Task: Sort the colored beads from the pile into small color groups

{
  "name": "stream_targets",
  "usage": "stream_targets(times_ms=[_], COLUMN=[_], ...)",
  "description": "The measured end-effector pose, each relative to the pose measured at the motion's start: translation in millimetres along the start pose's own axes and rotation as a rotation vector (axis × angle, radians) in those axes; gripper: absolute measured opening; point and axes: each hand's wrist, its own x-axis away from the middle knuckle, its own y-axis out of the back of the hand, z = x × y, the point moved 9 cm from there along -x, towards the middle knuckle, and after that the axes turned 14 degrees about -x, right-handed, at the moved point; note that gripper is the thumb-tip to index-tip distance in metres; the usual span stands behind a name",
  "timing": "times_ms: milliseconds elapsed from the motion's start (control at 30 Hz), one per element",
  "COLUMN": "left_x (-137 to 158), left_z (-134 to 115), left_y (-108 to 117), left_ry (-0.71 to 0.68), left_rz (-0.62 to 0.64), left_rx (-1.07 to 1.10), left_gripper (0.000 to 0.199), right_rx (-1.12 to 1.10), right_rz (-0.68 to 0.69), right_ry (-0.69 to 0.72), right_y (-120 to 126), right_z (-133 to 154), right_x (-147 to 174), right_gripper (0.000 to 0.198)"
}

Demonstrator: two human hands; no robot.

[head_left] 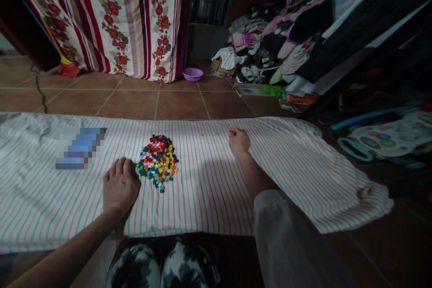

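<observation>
A heap of small colourful square pieces (158,159), like tiny tiles or beads, lies on the striped cloth (209,207). Just left of the heap, my left hand (121,182) rests palm down with its fingers stretched out on the cloth, holding nothing. Toward the far edge, my right hand (239,141) is closed, its fingers pressed together; whatever may be in them is too small to make out. Left of that hand sit a single yellow piece (200,133) and a pale piece (216,133), apart from each other.
A blurred blue rectangular thing (81,148) lies at the cloth's left. Beyond, on the tiled floor, are a purple basin (192,74), a red broom (69,68), a floral curtain (111,18) and a large pile of clothes (276,36). My knees are below the near edge.
</observation>
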Motion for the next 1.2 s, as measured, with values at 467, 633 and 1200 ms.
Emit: stream_targets(times_ms=[467, 633, 1200], left_x=[-0.5, -0.5, -0.4], left_z=[-0.4, -0.2, 2.5], left_y=[2.1, 3.2, 0.7], left_ry=[0.014, 0.009, 0.032], left_rz=[0.007, 0.003, -0.001], left_rx=[0.027, 0.025, 0.113], left_gripper=[0.031, 0.032, 0.038], right_rx=[-0.043, -0.113, -0.517], right_rz=[-0.014, -0.036, 0.114], right_ry=[0.022, 0.051, 0.259], right_y=[-0.5, 2.1, -11.1], right_z=[-3.1, -4.4, 75.2], right_x=[-1.4, -0.9, 99.4], right_gripper=[0.030, 0.032, 0.025])
